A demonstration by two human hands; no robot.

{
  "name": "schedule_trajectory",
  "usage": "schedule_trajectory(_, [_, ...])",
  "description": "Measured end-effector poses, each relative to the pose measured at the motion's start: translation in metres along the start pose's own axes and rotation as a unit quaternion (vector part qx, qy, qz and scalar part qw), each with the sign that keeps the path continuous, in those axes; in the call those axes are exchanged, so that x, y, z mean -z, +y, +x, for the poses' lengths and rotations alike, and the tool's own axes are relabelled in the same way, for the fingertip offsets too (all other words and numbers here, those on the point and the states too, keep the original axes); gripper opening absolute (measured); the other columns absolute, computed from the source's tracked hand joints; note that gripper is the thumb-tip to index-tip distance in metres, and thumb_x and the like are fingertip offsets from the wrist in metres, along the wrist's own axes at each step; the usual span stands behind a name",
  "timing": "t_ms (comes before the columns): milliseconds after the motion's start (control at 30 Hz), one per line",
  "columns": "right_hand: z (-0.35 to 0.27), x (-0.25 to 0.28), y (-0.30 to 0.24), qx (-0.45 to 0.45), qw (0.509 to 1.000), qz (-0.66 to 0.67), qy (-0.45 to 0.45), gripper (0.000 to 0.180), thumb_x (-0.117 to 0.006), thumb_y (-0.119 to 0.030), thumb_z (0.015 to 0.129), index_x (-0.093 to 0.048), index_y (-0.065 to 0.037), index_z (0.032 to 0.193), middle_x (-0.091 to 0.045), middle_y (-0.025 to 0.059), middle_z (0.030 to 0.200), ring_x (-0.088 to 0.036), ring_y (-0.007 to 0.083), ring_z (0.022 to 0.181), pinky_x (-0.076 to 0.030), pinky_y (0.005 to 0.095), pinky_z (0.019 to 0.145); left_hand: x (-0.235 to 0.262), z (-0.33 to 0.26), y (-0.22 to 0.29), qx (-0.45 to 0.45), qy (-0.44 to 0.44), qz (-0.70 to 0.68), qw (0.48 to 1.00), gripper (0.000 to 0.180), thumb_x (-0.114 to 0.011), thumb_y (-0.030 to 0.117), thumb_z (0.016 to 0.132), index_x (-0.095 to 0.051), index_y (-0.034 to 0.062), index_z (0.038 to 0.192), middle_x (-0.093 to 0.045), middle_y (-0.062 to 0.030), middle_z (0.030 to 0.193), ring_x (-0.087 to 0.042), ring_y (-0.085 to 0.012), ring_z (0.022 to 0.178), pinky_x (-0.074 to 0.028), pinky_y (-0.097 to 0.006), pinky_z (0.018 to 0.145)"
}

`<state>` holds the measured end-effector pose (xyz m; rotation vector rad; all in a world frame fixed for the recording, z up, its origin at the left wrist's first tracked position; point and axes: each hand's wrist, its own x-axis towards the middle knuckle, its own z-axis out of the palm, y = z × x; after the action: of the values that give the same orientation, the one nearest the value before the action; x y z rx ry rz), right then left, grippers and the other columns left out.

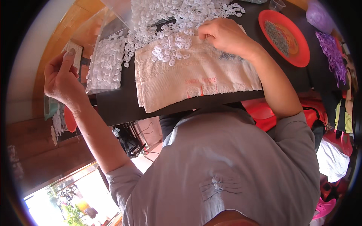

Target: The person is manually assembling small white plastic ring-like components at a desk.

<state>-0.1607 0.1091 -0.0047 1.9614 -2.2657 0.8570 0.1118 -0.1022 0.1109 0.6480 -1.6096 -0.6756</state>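
Observation:
My left hand (63, 77) is raised at the far left, beyond the table's edge, with thumb and fingers pinched together. Whatever it may hold is too small to make out. Over the far edge of a folded beige towel (166, 88), my right hand (225, 34) has its fingers bent and closed. Its fingertips are beside small white oval plastic pieces with holes (171, 47), several of which lie loose on the towel. Any piece within those fingers is hidden. Thin grey pins (230, 56) form a small pile on the towel below my right wrist.
A large heap of the white pieces (162, 11) covers the back of the dark table. Left of the towel, a clear plastic bin (102, 90) holds more. At the right are a red plate (304, 56) with grey pins, purple linked strips (332, 56) and a purple bag (320, 16).

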Motion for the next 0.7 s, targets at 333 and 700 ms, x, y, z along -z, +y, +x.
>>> schedule_trajectory(333, [-0.001, 0.000, -0.009, 0.070, 0.992, -0.012, -0.109, 0.010, -0.058, -0.002, 0.068, -0.063, -0.008, 0.074, -0.064, 0.0068, 0.080, -0.062, 0.0286, 0.080, -0.047, 0.0407, 0.067, 0.004, -0.008, -0.014, -0.193, 0.025, 0.184, 0.964, 0.019, -0.076, 0.005, 0.077, -0.071, 0.0035, 0.094, -0.065, -0.0014, 0.073, -0.056, -0.0082, 0.065, -0.048, -0.021, 0.061])
schedule_trajectory(700, [0.002, -0.005, -0.005, 0.078, 0.992, 0.085, -0.043, 0.010, -0.058, -0.001, 0.071, -0.061, -0.002, 0.080, -0.065, 0.0121, 0.077, -0.062, 0.0301, 0.075, -0.047, 0.0409, 0.066, -0.104, -0.135, -0.019, 0.013, -0.436, 0.011, 0.900, 0.012, -0.070, 0.004, 0.081, -0.066, -0.0006, 0.092, -0.061, -0.0008, 0.074, -0.055, -0.0083, 0.064, -0.045, -0.022, 0.059])
